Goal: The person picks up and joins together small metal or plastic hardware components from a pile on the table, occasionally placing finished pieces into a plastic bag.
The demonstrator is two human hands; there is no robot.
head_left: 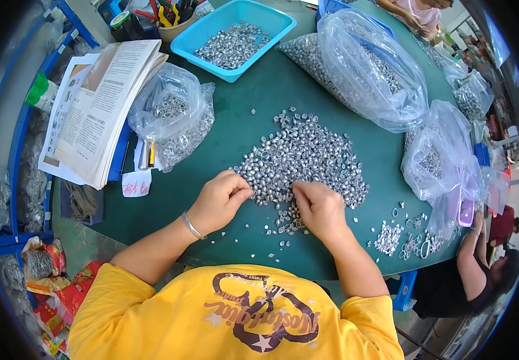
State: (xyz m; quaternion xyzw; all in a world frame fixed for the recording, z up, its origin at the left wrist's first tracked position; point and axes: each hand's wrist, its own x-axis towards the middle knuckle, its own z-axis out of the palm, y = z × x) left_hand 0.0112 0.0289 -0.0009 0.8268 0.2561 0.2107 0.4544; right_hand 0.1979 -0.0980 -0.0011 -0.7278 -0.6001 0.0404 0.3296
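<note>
Silvery pieces (310,153) lie between and beyond curled left fingers (233,182) and right fingers (305,193); grip unclear.

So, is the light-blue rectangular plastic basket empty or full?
Partly full: small, shiny silver-grey pieces lie heaped in the basket, and its bare blue sides show around them.

A green tabletop (229,123) carries a heap of small silvery metal pieces (310,153), a turquoise plastic basket (211,67) and filled clear bags (190,135).
</note>
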